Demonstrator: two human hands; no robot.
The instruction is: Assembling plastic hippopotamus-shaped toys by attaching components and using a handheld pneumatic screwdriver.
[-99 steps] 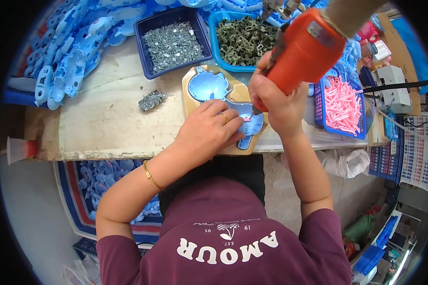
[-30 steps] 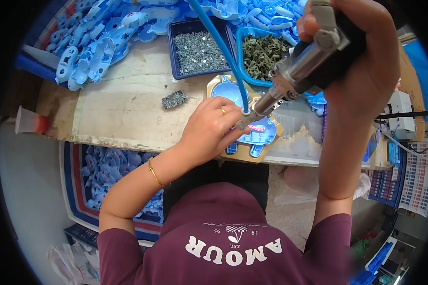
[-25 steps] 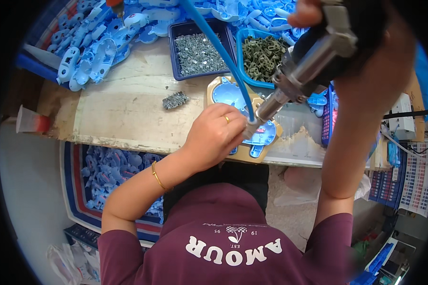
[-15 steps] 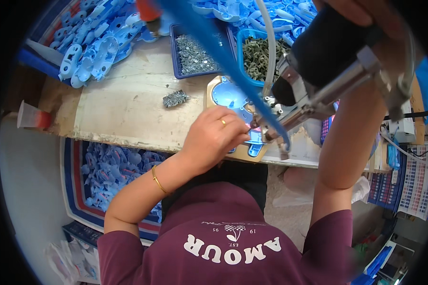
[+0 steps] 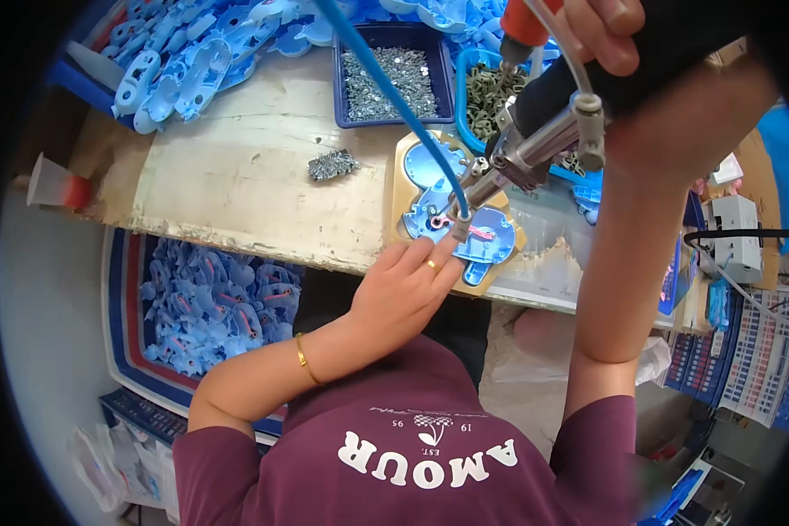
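My right hand (image 5: 603, 33) grips a black-handled power screwdriver (image 5: 522, 158) with metal tubes and air hoses. Its slanting tip meets a blue plastic shell (image 5: 495, 230) at its middle. That shell, with a pink strip inside, sits in a tan fixture (image 5: 401, 180) by the bench's front edge. My left hand (image 5: 408, 285) lies at the shell's near side, fingers stretched out and a little apart. One fingertip is beside the screwdriver tip; whether it touches is unclear. A clump of small metal screws (image 5: 333, 165) lies left of the fixture.
A dark blue bin (image 5: 338, 83) of small metal parts and a light blue basket (image 5: 465, 118) of greenish clips stand behind. Blue shells (image 5: 171, 83) pile up at the back left. A hanging orange-red tool (image 5: 524, 22) is above the basket. A cup (image 5: 57, 184) lies at the left edge.
The screwdriver's tip has swung left onto the shell's middle. My left hand has drawn back toward me, and its bent, pinching fingers have straightened.
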